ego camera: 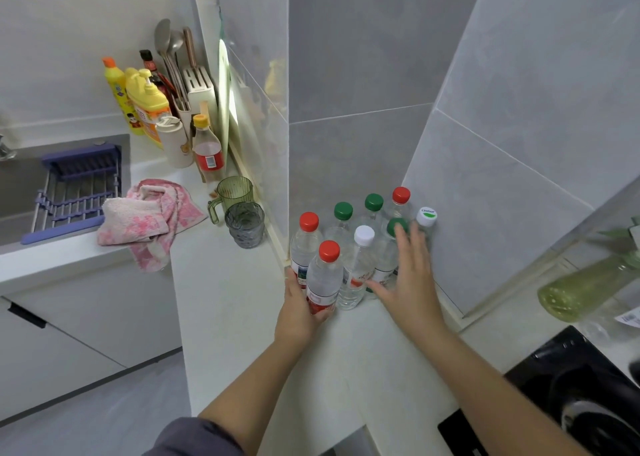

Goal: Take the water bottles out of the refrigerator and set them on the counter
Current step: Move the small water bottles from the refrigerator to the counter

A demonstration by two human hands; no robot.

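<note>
Several clear water bottles stand clustered in the tiled corner of the white counter [242,317], with red, green and white caps. My left hand [298,311] grips the base of the nearest red-capped bottle [325,275], which stands on the counter at the front of the group. Beside it is a white-capped bottle [356,268]. My right hand [410,279] is spread open with straight fingers, against the right side of the group near a green-capped bottle [394,227]. The refrigerator is out of view.
Two glass cups [242,220] stand left of the bottles by the wall edge. A pink towel [149,220] lies beside the sink [62,192] with its purple rack. Detergent bottles and utensils crowd the back left. A black cooktop [575,386] and a pale green bottle [588,285] are on the right.
</note>
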